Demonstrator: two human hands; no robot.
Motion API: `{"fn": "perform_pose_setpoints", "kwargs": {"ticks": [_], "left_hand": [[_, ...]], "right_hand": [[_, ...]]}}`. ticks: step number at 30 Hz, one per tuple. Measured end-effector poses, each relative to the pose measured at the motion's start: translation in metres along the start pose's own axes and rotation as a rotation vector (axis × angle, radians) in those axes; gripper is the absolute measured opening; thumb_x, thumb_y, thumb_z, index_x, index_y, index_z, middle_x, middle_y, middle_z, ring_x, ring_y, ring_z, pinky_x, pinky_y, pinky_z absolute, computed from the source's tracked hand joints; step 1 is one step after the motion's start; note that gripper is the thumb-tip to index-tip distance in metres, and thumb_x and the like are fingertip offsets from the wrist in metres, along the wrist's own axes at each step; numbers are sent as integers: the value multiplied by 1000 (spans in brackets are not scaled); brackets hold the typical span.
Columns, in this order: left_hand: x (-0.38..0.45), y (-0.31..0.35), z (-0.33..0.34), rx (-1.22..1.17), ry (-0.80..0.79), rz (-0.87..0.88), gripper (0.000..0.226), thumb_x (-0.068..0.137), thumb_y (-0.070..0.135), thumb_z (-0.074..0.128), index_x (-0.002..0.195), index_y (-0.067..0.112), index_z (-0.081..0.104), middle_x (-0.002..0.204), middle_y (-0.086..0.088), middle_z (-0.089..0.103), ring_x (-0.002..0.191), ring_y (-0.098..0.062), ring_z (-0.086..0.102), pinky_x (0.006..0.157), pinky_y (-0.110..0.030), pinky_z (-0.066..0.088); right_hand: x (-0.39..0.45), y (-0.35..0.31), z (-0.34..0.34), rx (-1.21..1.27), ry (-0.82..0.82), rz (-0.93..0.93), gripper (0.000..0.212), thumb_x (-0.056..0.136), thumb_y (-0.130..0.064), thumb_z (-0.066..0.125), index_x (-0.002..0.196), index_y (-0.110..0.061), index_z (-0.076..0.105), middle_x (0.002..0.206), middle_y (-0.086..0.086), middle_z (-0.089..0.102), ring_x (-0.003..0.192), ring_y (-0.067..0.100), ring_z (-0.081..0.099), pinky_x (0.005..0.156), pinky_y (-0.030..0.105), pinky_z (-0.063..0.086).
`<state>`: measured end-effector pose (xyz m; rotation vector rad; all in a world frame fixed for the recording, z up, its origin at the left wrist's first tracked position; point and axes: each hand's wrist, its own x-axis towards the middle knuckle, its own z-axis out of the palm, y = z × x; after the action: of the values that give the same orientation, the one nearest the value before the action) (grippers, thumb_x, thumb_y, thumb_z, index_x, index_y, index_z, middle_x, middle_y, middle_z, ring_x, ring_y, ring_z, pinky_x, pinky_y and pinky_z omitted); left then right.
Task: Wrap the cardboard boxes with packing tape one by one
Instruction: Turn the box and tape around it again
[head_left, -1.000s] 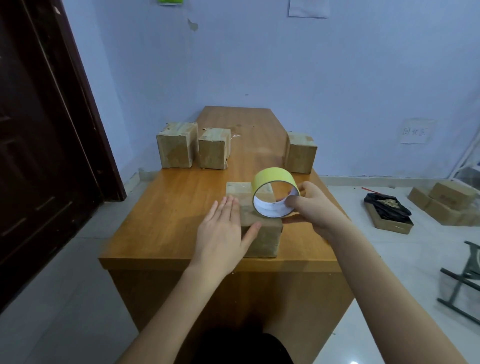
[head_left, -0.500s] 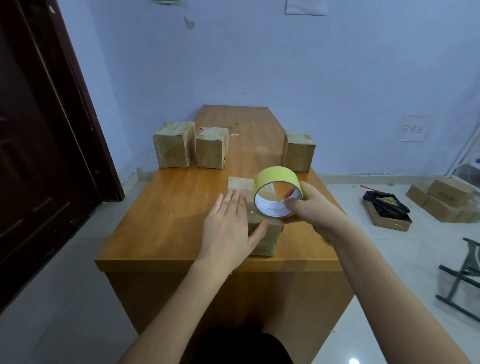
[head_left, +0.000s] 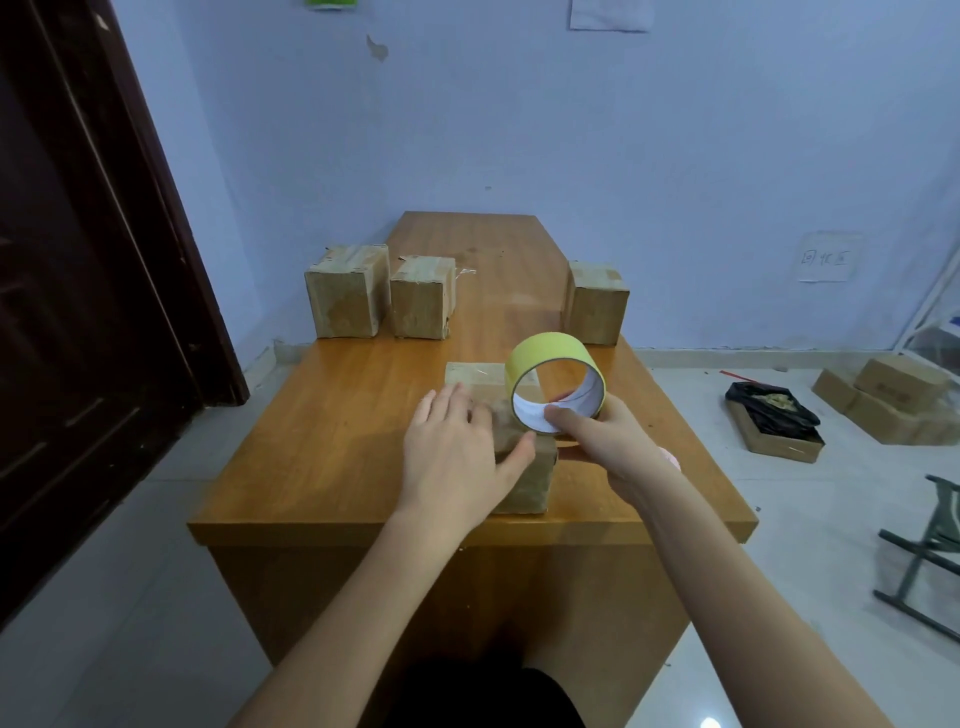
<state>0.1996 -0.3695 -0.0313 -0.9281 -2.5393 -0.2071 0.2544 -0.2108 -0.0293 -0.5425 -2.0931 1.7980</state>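
A cardboard box (head_left: 524, 483) lies near the front edge of the wooden table (head_left: 337, 436). My left hand (head_left: 457, 457) rests flat on its top and left side, fingers straight. A yellow roll of packing tape (head_left: 550, 358) stands upright over the box's right end. My right hand (head_left: 602, 441) pinches the roll at its lower rim, thumb inside the white core. Three more cardboard boxes stand farther back: two side by side at the left (head_left: 348, 299) (head_left: 422, 296) and one at the right (head_left: 597, 304).
A dark door (head_left: 78, 291) is at the left. On the floor to the right lie an open box with a black bag (head_left: 774, 421), stacked cardboard boxes (head_left: 893, 397) and a metal stool frame (head_left: 930, 561). The blue wall lies behind the table.
The roll and my right hand shifted slightly right along the box. My left hand stayed flat on the box. The camera drifted a little.
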Motion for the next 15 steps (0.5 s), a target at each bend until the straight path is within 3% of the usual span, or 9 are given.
{"fn": "perform_pose_setpoints", "kwargs": {"ticks": [2, 5, 9, 11, 13, 15], "left_hand": [[1, 5, 1, -3, 18, 13, 75, 88, 66, 20, 130, 13, 53, 153, -9, 26, 143, -21, 16, 115, -32, 7], [0, 4, 7, -82, 11, 34, 73, 91, 62, 22, 140, 10, 39, 153, -7, 28, 142, -18, 21, 112, -26, 7], [-4, -6, 10, -83, 1, 83, 84, 86, 65, 2, 146, 14, 30, 153, -3, 28, 142, -13, 20, 111, -24, 8], [-3, -12, 11, -102, -13, 97, 86, 83, 67, 0, 147, 15, 25, 153, -2, 26, 142, -12, 19, 110, -23, 7], [1, -17, 12, -129, -35, 130, 83, 85, 67, 5, 149, 15, 20, 155, 0, 22, 142, -10, 17, 111, -22, 7], [6, -25, 11, -168, -72, 179, 86, 80, 69, 2, 150, 19, 13, 155, 2, 18, 142, -9, 15, 111, -21, 6]], "right_hand": [[1, -2, -2, 12, 27, 19, 23, 93, -14, 57, 115, -8, 54, 108, 12, 64, 96, 24, 64, 64, 27, 58], [2, -5, -7, 35, -8, 53, 27, 94, -9, 52, 120, -5, 48, 115, 16, 59, 99, 25, 62, 60, 25, 56], [3, -10, -4, -3, -53, 48, 16, 94, -5, 50, 110, -6, 49, 107, 14, 55, 89, 20, 59, 52, 20, 52], [4, -11, -6, 101, -37, 79, 14, 93, -1, 51, 106, -5, 48, 108, 17, 53, 88, 24, 61, 53, 26, 55], [1, -7, -9, 336, 11, 149, 25, 91, 5, 52, 115, 1, 46, 115, 23, 51, 93, 34, 63, 55, 38, 59], [-3, -2, -6, 496, 68, 195, 26, 92, 6, 51, 117, 3, 45, 116, 24, 51, 92, 37, 63, 53, 42, 58]]}}
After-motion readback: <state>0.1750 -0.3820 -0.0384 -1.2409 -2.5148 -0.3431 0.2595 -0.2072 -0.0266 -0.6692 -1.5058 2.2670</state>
